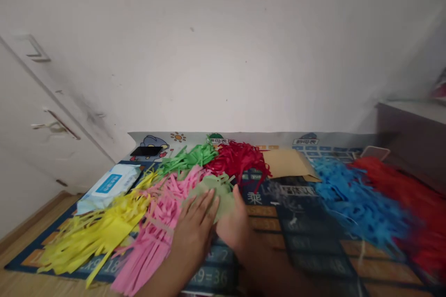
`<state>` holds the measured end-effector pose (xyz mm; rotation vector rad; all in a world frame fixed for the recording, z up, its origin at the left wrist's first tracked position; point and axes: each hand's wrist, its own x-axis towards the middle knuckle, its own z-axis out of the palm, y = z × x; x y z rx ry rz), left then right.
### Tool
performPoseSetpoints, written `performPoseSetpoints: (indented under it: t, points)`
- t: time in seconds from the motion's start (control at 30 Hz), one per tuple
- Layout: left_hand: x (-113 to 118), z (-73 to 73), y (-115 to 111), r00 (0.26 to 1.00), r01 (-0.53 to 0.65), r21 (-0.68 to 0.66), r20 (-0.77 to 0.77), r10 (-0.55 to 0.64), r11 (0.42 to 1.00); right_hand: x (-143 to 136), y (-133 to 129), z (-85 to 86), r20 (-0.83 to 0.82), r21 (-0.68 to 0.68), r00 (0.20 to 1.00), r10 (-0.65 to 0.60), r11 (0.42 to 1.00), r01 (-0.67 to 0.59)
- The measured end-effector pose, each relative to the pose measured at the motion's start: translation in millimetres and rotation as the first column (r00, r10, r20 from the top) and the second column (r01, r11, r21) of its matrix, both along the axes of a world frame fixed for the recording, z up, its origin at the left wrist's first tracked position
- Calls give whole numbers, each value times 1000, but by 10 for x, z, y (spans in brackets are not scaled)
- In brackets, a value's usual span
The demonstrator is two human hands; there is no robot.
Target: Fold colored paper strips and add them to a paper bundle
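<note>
Pale green paper lies between my two hands, near the middle of the mat, with cut strips at its far edge. My left hand rests on its left part, fingers stretched out over it. At its right side, my right hand touches the paper with its palm turned inward, somewhat blurred, fingers extended. Pink paper strips lie just left of my left hand, and yellow strips are farther left. Green strips and dark red strips sit beyond my hands.
A wipes packet lies at the left, a black phone behind it. Right of centre are a brown envelope, blue strips and bright red strips. The printed mat meets a white wall.
</note>
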<state>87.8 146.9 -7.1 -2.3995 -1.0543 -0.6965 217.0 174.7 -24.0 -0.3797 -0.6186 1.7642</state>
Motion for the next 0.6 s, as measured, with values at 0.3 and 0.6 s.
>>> performPoseSetpoints:
  t: [0.3,0.6]
  points:
    - [682,-655,-138,928,262,-374,-157,-339,890,1588,-551,-326,627,39,674,-390,880,473]
    - [933,-945,-271,875,319,-555,-139,-463,768,2556,-1308,-180,713,678,-458,-532,355,643]
